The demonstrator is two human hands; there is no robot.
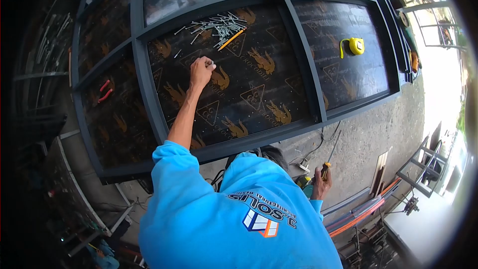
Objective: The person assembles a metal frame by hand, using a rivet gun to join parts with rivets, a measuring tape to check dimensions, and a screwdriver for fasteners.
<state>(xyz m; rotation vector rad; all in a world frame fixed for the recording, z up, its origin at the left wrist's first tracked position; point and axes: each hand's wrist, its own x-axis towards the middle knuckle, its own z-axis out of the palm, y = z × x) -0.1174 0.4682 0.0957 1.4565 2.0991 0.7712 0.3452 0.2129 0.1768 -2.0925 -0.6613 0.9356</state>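
Note:
My left hand [201,72] reaches over a dark panel [234,99] printed with gold crocodiles. Its fingers are pinched together; a small pale bit shows at the tips, too small to name. Just beyond it lies a heap of long screws [219,25], with a yellow pencil [232,39] along its right side. One loose screw [177,54] rests apart, left of the heap. Low on the right, off the panel, my right hand [322,184] grips a screwdriver [326,167] by its yellow and black handle, the shaft pointing up.
Dark metal bars [302,45] divide the panel into bays. A yellow tape measure [356,46] lies in the right bay, red-handled pliers [104,91] in the left one. Orange and grey lengths [361,214] lie on the concrete floor [368,134] at right, near a metal frame [423,167].

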